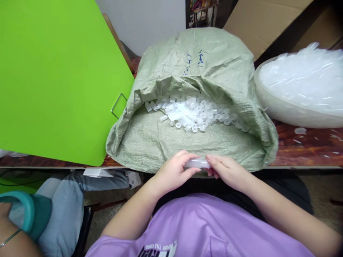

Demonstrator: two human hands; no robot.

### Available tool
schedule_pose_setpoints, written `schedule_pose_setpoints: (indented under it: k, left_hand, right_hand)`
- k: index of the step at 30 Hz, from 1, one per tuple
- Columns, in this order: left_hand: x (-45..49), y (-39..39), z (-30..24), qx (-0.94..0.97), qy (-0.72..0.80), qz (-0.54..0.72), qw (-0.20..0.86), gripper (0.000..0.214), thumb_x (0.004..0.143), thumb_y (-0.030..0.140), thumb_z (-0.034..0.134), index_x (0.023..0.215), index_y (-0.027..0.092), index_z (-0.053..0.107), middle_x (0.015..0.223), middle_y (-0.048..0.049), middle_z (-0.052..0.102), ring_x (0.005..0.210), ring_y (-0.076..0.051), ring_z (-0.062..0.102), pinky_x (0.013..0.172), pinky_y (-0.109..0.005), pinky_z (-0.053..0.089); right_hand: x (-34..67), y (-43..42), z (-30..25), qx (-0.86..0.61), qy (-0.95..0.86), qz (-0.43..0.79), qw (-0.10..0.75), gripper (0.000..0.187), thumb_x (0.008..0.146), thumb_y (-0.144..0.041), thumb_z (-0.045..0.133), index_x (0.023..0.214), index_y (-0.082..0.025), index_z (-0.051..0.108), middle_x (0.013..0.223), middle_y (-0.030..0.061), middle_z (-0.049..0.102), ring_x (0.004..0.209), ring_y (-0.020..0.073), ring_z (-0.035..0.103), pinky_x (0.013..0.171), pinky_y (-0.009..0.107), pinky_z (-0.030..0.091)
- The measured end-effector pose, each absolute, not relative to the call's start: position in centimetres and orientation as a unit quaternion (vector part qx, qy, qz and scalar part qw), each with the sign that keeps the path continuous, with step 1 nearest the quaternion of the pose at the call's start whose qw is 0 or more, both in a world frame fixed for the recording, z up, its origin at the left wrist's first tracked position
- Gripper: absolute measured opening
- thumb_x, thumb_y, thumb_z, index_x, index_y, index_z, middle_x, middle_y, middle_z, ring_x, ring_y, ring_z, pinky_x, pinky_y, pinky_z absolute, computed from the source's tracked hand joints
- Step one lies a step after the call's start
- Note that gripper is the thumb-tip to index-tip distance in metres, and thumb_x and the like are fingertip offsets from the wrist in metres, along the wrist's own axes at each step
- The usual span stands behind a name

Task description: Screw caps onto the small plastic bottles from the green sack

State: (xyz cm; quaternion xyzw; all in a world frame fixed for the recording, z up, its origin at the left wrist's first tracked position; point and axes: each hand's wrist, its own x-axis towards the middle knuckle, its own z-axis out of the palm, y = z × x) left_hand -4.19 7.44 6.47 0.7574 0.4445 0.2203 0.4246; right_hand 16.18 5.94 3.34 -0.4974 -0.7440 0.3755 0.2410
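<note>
Between my two hands is a small translucent white plastic tube (197,163), held level just over the front edge of the table. My left hand (175,169) is closed around its left part, thumb below and fingers above. At its right end, the fingertips of my right hand (226,168) pinch the tube. Directly beyond lies a pale green woven sack (166,146), its wide mouth facing me. Inside it is a heap of small translucent plastic tubes (195,110), the same whitish colour as the one I hold.
A large white tub (278,103) heaped with clear plastic pieces (302,75) stands at right. An open cardboard box (265,21) is behind it. A bright green board (61,78) rises at left. Another person's leg (66,200) and a teal bucket (40,214) are at lower left.
</note>
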Motion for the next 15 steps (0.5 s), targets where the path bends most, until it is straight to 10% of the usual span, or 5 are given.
schedule_pose_setpoints:
  k: [12,15]
  left_hand:
    - [-5.2,6.6,6.4,0.565,0.418,0.192,0.685,0.031,0.078,0.045,0.058,0.084,0.015,0.06,0.066,0.0018,0.052,0.058,-0.008,0.043,0.055,-0.02,0.034]
    - [-5.6,6.8,6.7,0.564,0.364,0.107,0.733,0.033,0.073,0.048,0.062,0.076,0.015,0.059,0.064,0.0031,0.048,0.055,-0.007,0.04,0.052,-0.019,0.031]
  right_hand:
    - [15.3,6.0,3.9,-0.386,-0.853,0.173,0.305,0.029,0.087,-0.039,0.043,0.103,-0.018,0.055,0.095,0.0104,0.062,0.085,0.0217,0.057,0.072,0.034,0.045]
    - [15.1,6.0,3.6,-0.298,-0.898,0.057,0.318,0.025,0.08,-0.042,0.051,0.083,-0.019,0.059,0.081,0.0089,0.061,0.072,0.0212,0.054,0.065,0.035,0.04]
